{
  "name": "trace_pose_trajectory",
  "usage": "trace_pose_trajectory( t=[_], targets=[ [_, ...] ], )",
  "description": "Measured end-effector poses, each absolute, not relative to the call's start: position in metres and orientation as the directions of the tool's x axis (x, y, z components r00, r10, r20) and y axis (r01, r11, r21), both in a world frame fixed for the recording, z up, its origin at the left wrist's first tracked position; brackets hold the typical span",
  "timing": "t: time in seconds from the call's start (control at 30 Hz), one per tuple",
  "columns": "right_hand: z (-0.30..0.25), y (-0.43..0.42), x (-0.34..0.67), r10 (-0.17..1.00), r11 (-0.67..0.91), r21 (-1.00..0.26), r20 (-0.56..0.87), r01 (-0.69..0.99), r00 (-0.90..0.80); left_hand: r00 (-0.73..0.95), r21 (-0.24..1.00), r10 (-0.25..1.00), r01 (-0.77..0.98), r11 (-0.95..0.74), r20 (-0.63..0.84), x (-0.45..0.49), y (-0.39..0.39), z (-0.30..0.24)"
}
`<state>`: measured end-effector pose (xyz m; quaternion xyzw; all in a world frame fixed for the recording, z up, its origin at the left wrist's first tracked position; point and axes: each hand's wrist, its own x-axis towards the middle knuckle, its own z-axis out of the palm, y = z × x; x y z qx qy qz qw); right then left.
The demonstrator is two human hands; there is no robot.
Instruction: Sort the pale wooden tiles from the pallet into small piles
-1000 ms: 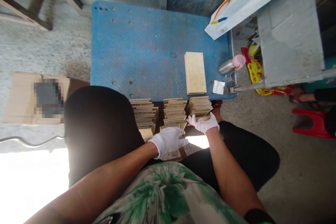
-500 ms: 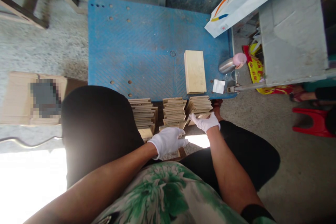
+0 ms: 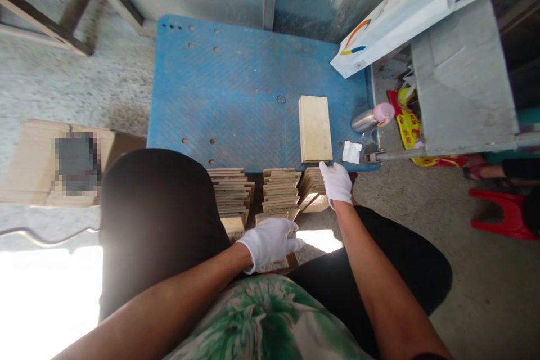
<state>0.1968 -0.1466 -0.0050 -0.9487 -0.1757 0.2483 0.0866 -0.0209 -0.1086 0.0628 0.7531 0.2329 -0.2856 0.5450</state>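
Observation:
Both my hands wear white gloves. My right hand (image 3: pixel 336 182) lies over the right stack of thin wooden boards (image 3: pixel 311 184), fingers stretched forward and pressed against the pile; whether it grips boards is hidden. My left hand (image 3: pixel 270 240) rests palm down, fingers loosely together, on boards (image 3: pixel 276 215) at the near end of the middle stack (image 3: pixel 280 191). A third stack (image 3: pixel 230 192) stands to the left. A neat pile of boards (image 3: pixel 314 129) lies on the blue pallet (image 3: pixel 228 95) just beyond.
A metal flask with a pink cap (image 3: pixel 373 118) and a white square (image 3: pixel 351 152) sit at the pallet's right edge. A grey machine table (image 3: pixel 462 79) with a white bag (image 3: pixel 392 17) stands right. A red stool (image 3: pixel 502 214) and cardboard boxes (image 3: pixel 34 163) flank me.
My right hand moved forward from the near end of the right stack to lie over its far part, towards the pallet. My left hand stayed put. The camera tilted slightly.

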Motion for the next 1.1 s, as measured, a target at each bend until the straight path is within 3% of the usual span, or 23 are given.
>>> trace_pose_trajectory(
  t=[0.07,0.2,0.4,0.63,0.87,1.1],
  targets=[
    [-0.003,-0.133,0.206,0.405,-0.914,-0.199,-0.399,0.353,0.823,0.727,0.69,0.042,0.667,-0.281,-0.685,-0.021,-0.107,0.064],
    [-0.007,-0.108,0.214,0.455,-0.884,-0.119,-0.446,0.453,0.771,0.72,0.688,0.045,0.678,-0.257,-0.693,-0.021,-0.105,0.067],
    [-0.023,-0.083,0.21,0.385,-0.894,0.025,-0.47,0.448,0.794,0.705,0.679,0.068,0.7,-0.22,-0.706,-0.022,-0.106,0.066],
    [-0.033,-0.071,0.217,0.363,-0.909,0.016,-0.458,0.415,0.812,0.67,0.647,0.073,0.735,-0.204,-0.738,-0.022,-0.106,0.065],
    [-0.021,-0.062,0.215,0.33,-0.893,0.122,-0.478,0.434,0.814,0.673,0.652,0.085,0.736,-0.184,-0.735,-0.022,-0.11,0.063],
    [0.024,-0.068,0.233,0.456,-0.847,0.044,-0.45,0.53,0.767,0.694,0.675,0.046,0.711,-0.2,-0.718,-0.021,-0.106,0.072]
  ],
)
